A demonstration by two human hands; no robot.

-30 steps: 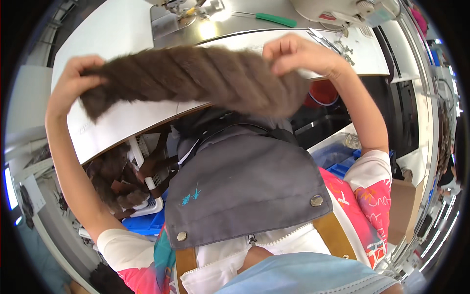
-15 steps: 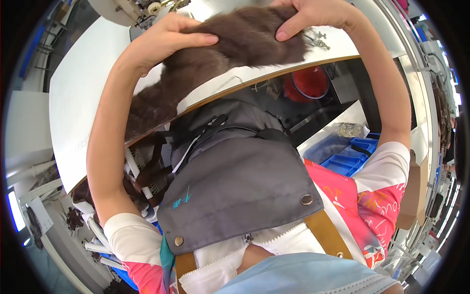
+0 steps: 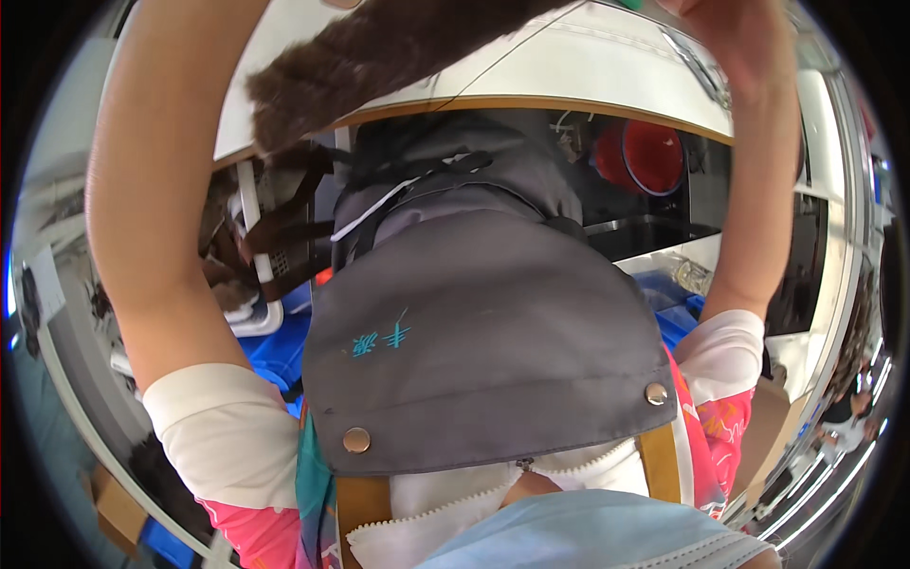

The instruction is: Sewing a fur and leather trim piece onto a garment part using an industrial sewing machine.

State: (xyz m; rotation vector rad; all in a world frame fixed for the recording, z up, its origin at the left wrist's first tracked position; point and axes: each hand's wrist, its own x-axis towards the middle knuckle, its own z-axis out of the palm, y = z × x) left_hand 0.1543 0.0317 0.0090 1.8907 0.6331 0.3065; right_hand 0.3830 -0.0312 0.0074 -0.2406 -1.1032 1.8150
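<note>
A dark brown fur piece (image 3: 351,66) stretches diagonally over the white tabletop (image 3: 578,71), its lower left end at the front edge and its other end cut off above. My left forearm (image 3: 161,161) rises past the fur's left end, with the hand beyond the upper edge. At upper right, my right hand (image 3: 720,38) is blurred and partly cut off, so its grip is unclear. A bit of green handle (image 3: 627,4) shows beside it. A dark thread crosses the table, and metal tools (image 3: 692,62) lie near my right wrist.
Below the tabletop are a white basket (image 3: 271,313) holding brown pieces, blue bins (image 3: 664,303) and a red bucket (image 3: 654,156). My grey apron (image 3: 483,341) fills the middle. Cardboard boxes stand at both sides, and other people (image 3: 844,417) appear at the far right.
Both hands have moved upward, mostly out of the picture. The fur has shifted higher too, and its lower end now rests near the table's front edge beside my left forearm.
</note>
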